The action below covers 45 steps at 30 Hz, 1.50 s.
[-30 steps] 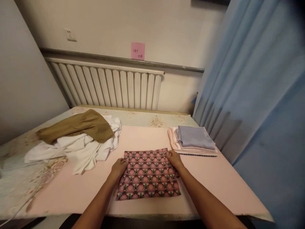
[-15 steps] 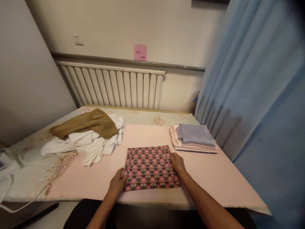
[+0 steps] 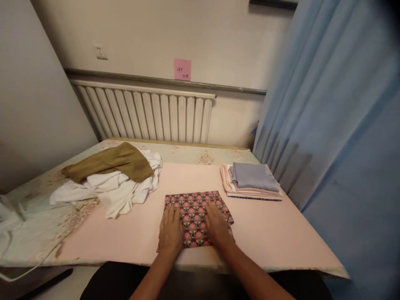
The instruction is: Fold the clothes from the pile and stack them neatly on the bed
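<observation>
A folded cloth (image 3: 194, 218) with a pink flower pattern on a dark ground lies near the table's front edge. My left hand (image 3: 171, 229) rests flat on its left side, fingers stretched out and pointing away from me. On the right part of the same cloth lies my right hand (image 3: 216, 224), also flat with its fingers extended. The palms hide portions of the cloth's left and right sides. A small flap of the cloth sticks out at its right edge. Neither hand grips anything.
To the left, a brown garment (image 3: 112, 161) lies over crumpled white clothes (image 3: 120, 198). A stack of folded fabric, grey piece (image 3: 254, 176) uppermost, sits at the right rear. A pink sheet (image 3: 268, 233) covers much of the table. Behind stands a radiator (image 3: 150, 110); a blue curtain (image 3: 312, 125) hangs at right.
Both hands have left the cloth's side edges and moved inward onto its top, their fingers now laid out flat. The cloth's right edge has become uneven.
</observation>
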Available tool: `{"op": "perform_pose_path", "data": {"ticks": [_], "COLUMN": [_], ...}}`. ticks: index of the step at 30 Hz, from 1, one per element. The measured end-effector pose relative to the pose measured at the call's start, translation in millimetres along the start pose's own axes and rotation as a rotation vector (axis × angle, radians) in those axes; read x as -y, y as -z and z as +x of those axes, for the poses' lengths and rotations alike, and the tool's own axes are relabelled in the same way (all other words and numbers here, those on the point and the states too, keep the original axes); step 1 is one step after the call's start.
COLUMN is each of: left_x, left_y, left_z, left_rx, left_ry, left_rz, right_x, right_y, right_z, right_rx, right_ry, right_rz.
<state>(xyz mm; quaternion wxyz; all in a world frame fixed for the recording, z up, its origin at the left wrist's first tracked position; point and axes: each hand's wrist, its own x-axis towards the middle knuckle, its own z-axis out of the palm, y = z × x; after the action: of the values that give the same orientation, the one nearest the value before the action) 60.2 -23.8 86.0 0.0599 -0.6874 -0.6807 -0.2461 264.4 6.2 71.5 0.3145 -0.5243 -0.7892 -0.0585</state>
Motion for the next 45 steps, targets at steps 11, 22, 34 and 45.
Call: {"op": "perform_pose_path", "data": {"ticks": [11,22,34,45], "left_x": [-15,0,38,-10], "left_y": [-41.4,-30.6,-24.2,-10.4], "left_z": [-14,-1,-4,-1], "left_rx": [0.187,0.231,0.262,0.174], "left_ry": [-0.140,-0.070,-0.008,-0.034], "left_rz": [0.069,0.131,0.247,0.225], "right_x": [30,-18,-44,-27], "right_y": [-8,7,8,10], "right_z": [-29,-27,-38,-41], "right_rx": [0.250,0.256,0.236,0.087], "right_ry": [0.052,-0.038,-0.167,-0.071], "right_rz": [0.007,-0.077,-0.204,-0.182]}}
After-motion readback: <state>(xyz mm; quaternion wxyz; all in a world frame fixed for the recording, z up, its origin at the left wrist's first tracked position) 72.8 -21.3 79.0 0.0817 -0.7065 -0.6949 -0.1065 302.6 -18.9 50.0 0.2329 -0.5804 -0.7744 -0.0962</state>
